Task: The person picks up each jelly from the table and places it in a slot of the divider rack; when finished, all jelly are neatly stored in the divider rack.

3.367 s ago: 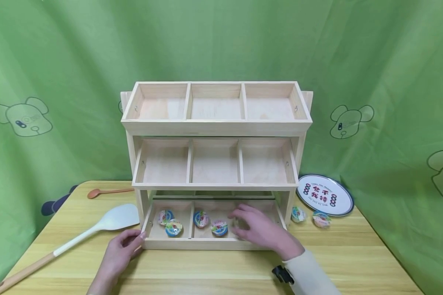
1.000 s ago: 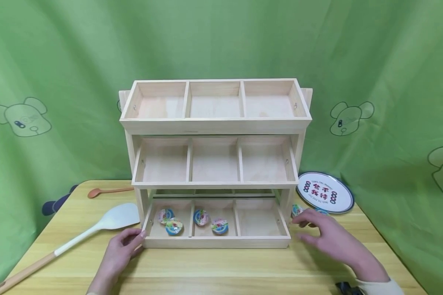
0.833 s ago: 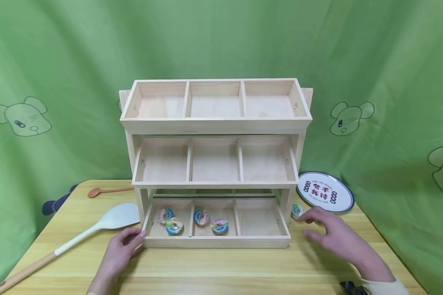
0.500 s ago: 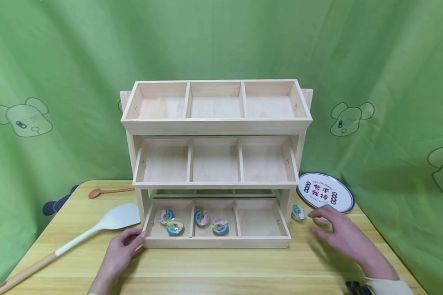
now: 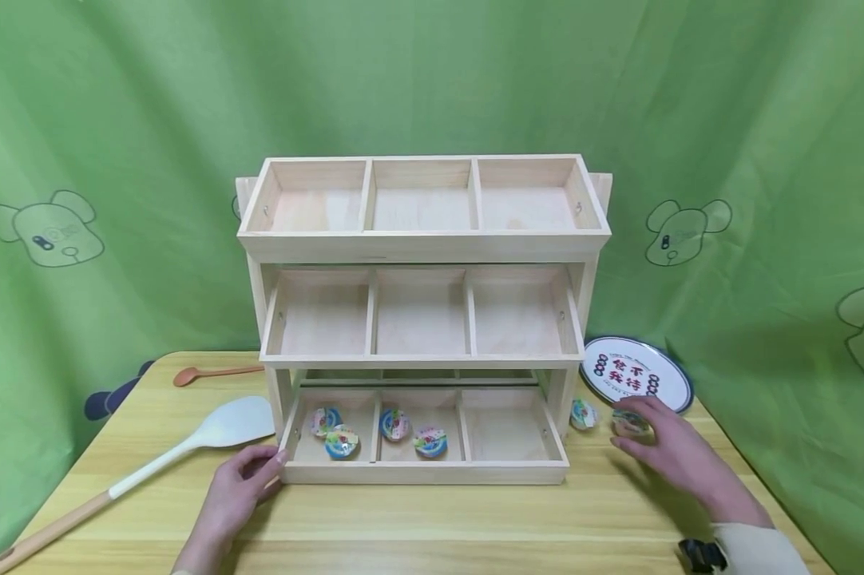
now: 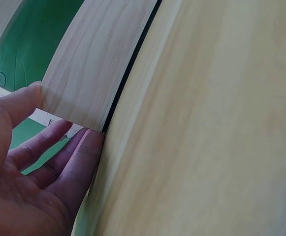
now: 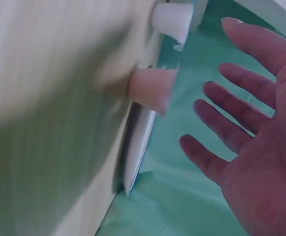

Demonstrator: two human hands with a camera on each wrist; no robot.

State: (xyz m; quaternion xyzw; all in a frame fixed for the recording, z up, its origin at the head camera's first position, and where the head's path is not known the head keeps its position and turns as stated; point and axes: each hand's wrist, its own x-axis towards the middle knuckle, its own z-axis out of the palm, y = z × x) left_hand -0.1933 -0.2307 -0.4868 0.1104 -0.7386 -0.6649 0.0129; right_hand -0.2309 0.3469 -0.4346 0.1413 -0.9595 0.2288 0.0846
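Table (image 5: pixel 439 519): long rack (image 5: pixel 422 315) crosswise, left fingers (image 6: pixel 80 167) gripping corner (image 5: pixel 290 474); right fingers (image 7: pixel 221 124) apart near lid-up cup (image 5: pixel 629 422).

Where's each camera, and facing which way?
Head: on the head, facing forward and down at the wooden rack; left hand and right hand show.
Left wrist: on that wrist, facing the bottom tray; left hand shows.
Right wrist: on that wrist, facing two cups; right hand shows.
Head and right wrist share the cups and plate.

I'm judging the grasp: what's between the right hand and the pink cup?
In the right wrist view, bare space separates right hand from pink cup.
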